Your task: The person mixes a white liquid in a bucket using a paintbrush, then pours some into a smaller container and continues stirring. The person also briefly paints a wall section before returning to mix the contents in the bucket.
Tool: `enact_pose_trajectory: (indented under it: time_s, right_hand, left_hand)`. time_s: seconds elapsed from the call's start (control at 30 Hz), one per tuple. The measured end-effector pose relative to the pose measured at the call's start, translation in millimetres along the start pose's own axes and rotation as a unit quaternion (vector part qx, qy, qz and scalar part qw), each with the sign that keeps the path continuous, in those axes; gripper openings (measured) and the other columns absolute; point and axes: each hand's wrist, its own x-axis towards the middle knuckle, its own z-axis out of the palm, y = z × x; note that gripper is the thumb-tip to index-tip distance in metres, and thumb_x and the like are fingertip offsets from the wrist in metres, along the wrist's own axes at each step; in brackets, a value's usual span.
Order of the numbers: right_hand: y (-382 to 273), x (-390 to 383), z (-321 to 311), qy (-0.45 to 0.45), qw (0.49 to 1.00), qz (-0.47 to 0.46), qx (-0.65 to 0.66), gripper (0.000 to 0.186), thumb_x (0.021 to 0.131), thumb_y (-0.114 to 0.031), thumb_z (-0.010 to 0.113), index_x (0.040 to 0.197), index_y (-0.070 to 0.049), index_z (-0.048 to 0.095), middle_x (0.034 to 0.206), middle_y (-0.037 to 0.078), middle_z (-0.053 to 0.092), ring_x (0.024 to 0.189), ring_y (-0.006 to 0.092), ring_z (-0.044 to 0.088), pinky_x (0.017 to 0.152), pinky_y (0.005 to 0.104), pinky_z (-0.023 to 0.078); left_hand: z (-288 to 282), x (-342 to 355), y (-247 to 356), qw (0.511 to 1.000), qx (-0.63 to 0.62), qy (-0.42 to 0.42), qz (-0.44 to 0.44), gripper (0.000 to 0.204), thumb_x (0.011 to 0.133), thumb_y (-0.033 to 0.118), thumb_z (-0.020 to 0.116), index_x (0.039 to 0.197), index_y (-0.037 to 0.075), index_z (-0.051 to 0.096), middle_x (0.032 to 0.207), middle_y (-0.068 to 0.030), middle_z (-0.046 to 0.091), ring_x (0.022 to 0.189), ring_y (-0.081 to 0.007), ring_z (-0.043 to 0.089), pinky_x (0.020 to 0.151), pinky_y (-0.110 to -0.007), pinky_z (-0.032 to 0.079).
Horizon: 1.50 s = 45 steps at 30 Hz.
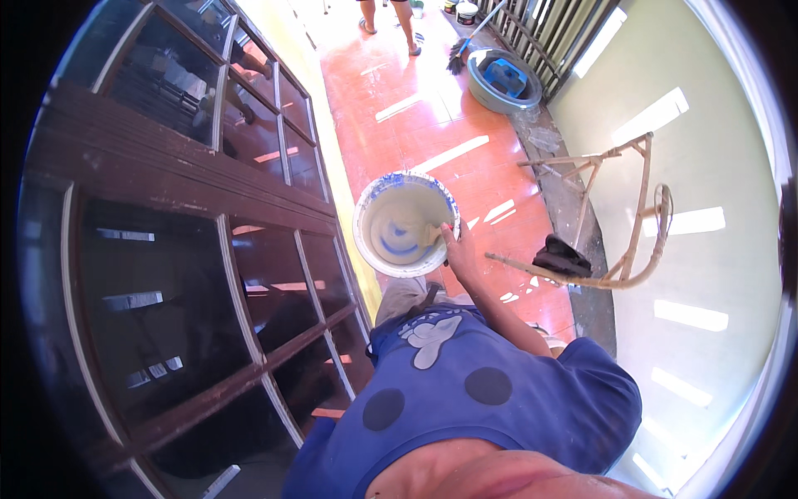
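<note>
My right hand [460,249] grips the right rim of a small round paint bucket [371,241], which has a blue-smeared edge and pale creamy paint inside. The thumb lies over the rim, against a tan brush [428,235] that rests in the paint. The bucket is held up in front of my blue shirt, above the floor and close to a dark wooden window frame [249,208]. My left hand is out of sight.
Dark wood-framed glass panes fill the left side. An orange tiled floor [399,108] runs ahead to a blue basin [503,79] and a broom [462,51]. Another person's legs [386,21] stand at the far end. A bare cane chair frame [623,216] with a black cloth [561,256] leans by the pale green wall.
</note>
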Motion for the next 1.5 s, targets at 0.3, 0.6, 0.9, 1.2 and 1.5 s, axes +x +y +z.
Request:
enact_pose_trajectory:
  time_s: [0.3, 0.6, 0.9, 1.2, 1.5]
  right_hand:
    - [-25, 213, 55, -0.019, 0.996, 0.090, -0.016, 0.038, 0.094, -0.020, 0.059, 0.125, 0.001, 0.052, 0.094, 0.014, 0.063, 0.067, 0.0164, 0.063, 0.046, 0.0298, 0.047]
    - [-77, 402, 33, 0.124, 0.983, 0.119, 0.059, 0.026, 0.097, -0.017, 0.056, 0.116, -0.001, 0.052, 0.090, 0.008, 0.059, 0.053, 0.0117, 0.056, 0.036, 0.0267, 0.041]
    - [-100, 634, 11, 0.246, 0.963, 0.103, 0.043, 0.039, 0.099, -0.017, 0.052, 0.133, 0.002, 0.046, 0.106, 0.013, 0.060, 0.076, 0.0193, 0.064, 0.054, 0.0306, 0.051]
    - [-180, 906, -14, 0.229, 0.968, 0.097, 0.025, 0.036, 0.098, -0.019, 0.057, 0.127, 0.001, 0.052, 0.105, 0.010, 0.062, 0.085, 0.0171, 0.060, 0.073, 0.0333, 0.049]
    - [-212, 1123, 28, 0.285, 0.955, 0.081, 0.006, 0.037, 0.094, -0.018, 0.061, 0.124, 0.003, 0.054, 0.104, 0.014, 0.064, 0.086, 0.0225, 0.064, 0.069, 0.0348, 0.050]
  left_hand:
    - [102, 96, 194, 0.999, -0.009, -0.028, -0.017, 0.033, 0.095, 0.029, 0.044, 0.112, 0.005, 0.058, 0.098, -0.0100, 0.067, 0.076, -0.0213, 0.062, 0.067, -0.036, 0.051]
    - [208, 212, 617, 0.976, 0.161, -0.094, 0.113, 0.041, 0.093, 0.034, 0.043, 0.121, 0.007, 0.057, 0.109, -0.0114, 0.068, 0.083, -0.0240, 0.064, 0.075, -0.042, 0.051]
    - [330, 250, 936, 0.947, 0.227, -0.064, 0.218, 0.036, 0.096, 0.030, 0.041, 0.118, 0.007, 0.057, 0.104, -0.0099, 0.068, 0.077, -0.0208, 0.064, 0.071, -0.038, 0.052]
    - [382, 232, 913, 0.984, 0.136, -0.087, 0.077, 0.031, 0.096, 0.028, 0.046, 0.108, 0.004, 0.060, 0.100, -0.0123, 0.065, 0.080, -0.0218, 0.064, 0.069, -0.037, 0.053]
    - [445, 303, 1040, 0.946, 0.299, -0.105, 0.070, 0.033, 0.096, 0.029, 0.048, 0.109, 0.002, 0.061, 0.104, -0.0116, 0.065, 0.084, -0.0205, 0.064, 0.074, -0.037, 0.053]
